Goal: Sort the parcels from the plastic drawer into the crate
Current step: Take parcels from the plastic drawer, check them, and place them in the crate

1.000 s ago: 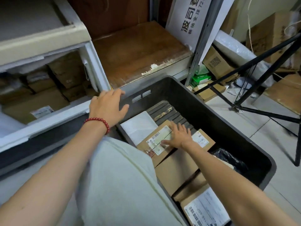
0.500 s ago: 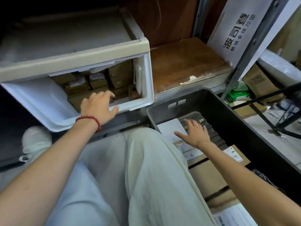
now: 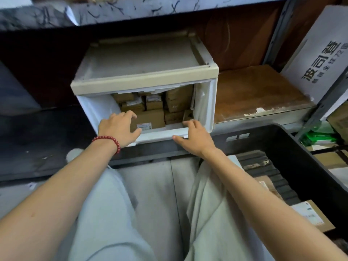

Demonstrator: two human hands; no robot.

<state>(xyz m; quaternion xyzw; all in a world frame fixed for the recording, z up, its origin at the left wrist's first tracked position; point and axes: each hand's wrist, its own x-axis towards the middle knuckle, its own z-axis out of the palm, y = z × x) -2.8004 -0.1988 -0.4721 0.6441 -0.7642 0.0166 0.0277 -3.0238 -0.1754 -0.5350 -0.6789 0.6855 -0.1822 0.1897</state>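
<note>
The white plastic drawer [image 3: 204, 110] stands on the low shelf with its front open, and several brown cardboard parcels [image 3: 150, 118] are stacked inside. My left hand [image 3: 118, 129], which wears a red bead bracelet, reaches over the lower lip. Its bent fingers touch the left end of the front parcel. My right hand [image 3: 194, 137] rests on the lip's right part, fingers over the edge into the opening and thumb stretched along the front. Neither hand has lifted anything. The dark crate [image 3: 282, 132] stands at the right with parcels [image 3: 312, 215] lying in it.
A wooden shelf board [image 3: 254, 95] lies to the right of the drawer. Behind it lean a white printed carton [image 3: 320, 59] and a grey metal upright [image 3: 323, 102]. Green packets [image 3: 318, 138] and more boxes sit beyond the crate. My knees fill the foreground.
My right hand left the parcels in the crate and moved left onto the drawer's lip. My left hand slid further into the opening. The view swung left and up onto the drawer.
</note>
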